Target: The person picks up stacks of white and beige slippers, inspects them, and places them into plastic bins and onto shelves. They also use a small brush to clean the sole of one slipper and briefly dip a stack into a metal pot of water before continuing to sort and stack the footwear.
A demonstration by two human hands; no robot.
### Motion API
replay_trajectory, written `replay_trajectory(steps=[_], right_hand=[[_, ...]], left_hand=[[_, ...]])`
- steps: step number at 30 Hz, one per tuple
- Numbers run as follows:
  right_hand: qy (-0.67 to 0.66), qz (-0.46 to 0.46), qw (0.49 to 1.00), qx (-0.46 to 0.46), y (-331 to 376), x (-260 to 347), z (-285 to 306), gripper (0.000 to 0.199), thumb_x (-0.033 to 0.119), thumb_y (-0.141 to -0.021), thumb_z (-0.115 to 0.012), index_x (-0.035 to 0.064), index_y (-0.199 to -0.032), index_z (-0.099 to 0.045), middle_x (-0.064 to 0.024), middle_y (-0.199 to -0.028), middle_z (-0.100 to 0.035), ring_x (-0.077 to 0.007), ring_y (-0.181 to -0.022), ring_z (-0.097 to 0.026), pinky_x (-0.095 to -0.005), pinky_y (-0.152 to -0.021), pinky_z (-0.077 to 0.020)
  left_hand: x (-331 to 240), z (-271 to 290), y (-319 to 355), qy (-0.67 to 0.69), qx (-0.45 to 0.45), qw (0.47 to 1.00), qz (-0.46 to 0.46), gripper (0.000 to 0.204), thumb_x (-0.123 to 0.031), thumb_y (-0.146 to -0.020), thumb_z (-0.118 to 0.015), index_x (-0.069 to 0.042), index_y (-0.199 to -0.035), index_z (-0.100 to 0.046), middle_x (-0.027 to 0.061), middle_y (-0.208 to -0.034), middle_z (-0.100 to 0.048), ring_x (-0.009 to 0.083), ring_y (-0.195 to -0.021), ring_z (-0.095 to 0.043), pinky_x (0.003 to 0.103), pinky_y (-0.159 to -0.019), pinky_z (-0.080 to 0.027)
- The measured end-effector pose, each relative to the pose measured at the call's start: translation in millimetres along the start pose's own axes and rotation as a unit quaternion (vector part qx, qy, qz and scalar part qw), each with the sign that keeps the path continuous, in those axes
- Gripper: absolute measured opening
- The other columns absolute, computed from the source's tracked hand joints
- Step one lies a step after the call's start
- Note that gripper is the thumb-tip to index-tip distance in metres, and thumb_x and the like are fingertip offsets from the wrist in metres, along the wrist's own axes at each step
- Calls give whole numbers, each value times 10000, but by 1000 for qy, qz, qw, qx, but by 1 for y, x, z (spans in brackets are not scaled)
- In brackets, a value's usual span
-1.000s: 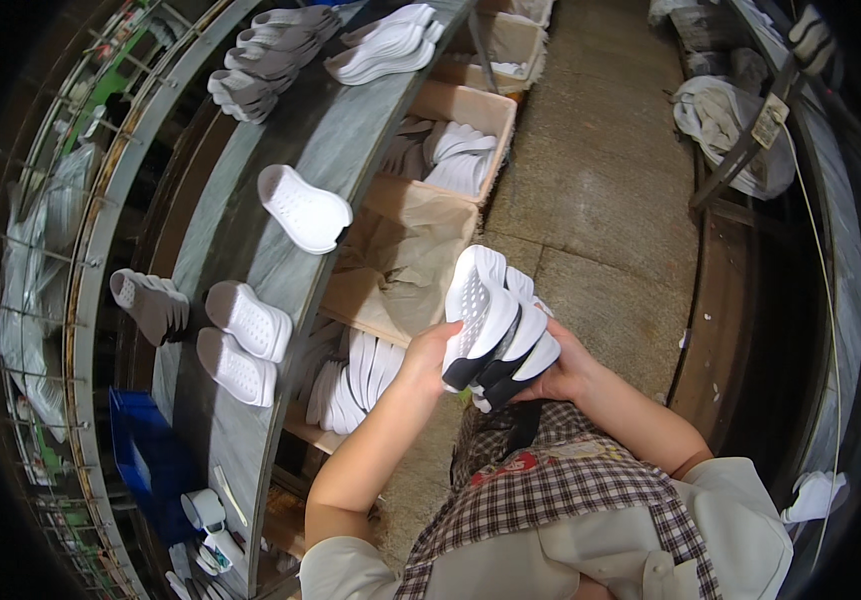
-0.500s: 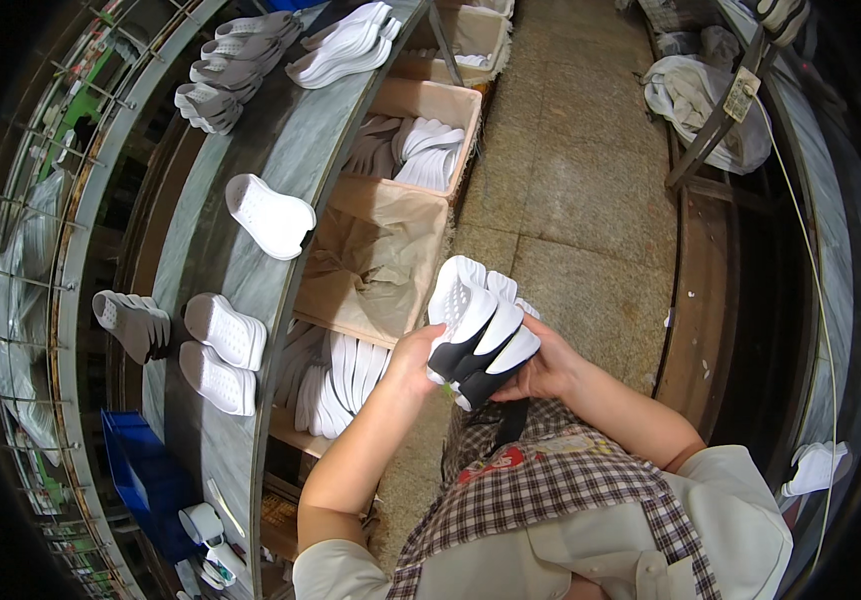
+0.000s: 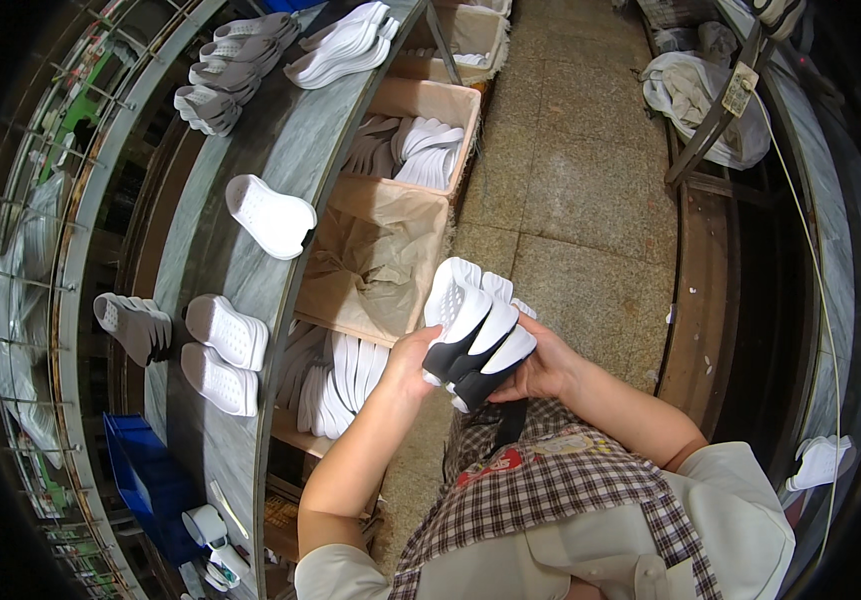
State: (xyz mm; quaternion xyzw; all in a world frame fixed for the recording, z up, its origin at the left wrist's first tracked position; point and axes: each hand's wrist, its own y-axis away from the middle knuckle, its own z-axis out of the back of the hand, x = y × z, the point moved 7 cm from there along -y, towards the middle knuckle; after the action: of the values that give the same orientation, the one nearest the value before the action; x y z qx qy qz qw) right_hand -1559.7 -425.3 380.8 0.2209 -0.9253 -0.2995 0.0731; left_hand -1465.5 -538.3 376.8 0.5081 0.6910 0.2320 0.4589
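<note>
A small stack of white shoe soles with black parts is held in front of my apron, tilted with the black ends toward me. My left hand grips its left side, thumb on the edge. On the other side my right hand wraps round the stack, its fingers partly hidden behind the soles. Rows of small holes show on the nearest left sole. To the left on the grey bench lie one white sole and a pair of white soles.
Below the bench edge stand a crate lined with brown paper and another crate holding soles. More soles lie at the bench's far end. A blue bin is at lower left. A white plastic bag lies at far right.
Both hands and the stack of soles have shifted very slightly left. The grip looks the same, and the soles on the bench stay put.
</note>
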Motion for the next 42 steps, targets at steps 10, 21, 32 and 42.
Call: replay_trajectory(steps=[10, 21, 32, 42], right_hand=[[104, 106, 989, 3, 5, 19, -15, 699, 620, -887, -411, 123, -1378, -391, -141, -1405, -403, -381, -1247, -410, -627, -985, -297], [330, 334, 880, 69, 51, 67, -75, 1065, 379, -740, -735, -36, -1416, -25, -235, -1410, -241, -312, -1338, -248, -435, -1104, -218], [466, 366, 803, 62, 71, 76, -87, 1214, 442, -649, -810, -84, -1408, -21, -276, -1420, -220, -357, -1343, -241, -414, -1114, -210], [506, 382, 770, 70, 75, 84, -88, 1217, 407, -658, -810, -63, -1422, 14, -277, -1435, -194, -365, -1357, -208, -410, -1118, -200]], left_hand=[[-16, -21, 19, -101, 44, 988, -106, 347, -98, -938, -509, 29, -1229, -370, 201, -1144, -558, 277, -1021, -603, 387, -835, -543], [-53, -61, 46, -92, 200, 940, -262, 518, 12, -872, -553, -68, -1317, -301, 162, -1283, -475, 285, -1146, -534, 427, -945, -496], [-65, -47, 41, -133, 213, 925, -285, 502, -142, -917, -551, 11, -1354, -358, 156, -1319, -479, 286, -1164, -519, 418, -957, -452], [-69, -49, 39, -91, 179, 945, -259, 512, -154, -916, -561, 8, -1359, -360, 133, -1334, -472, 263, -1175, -508, 398, -970, -438]])
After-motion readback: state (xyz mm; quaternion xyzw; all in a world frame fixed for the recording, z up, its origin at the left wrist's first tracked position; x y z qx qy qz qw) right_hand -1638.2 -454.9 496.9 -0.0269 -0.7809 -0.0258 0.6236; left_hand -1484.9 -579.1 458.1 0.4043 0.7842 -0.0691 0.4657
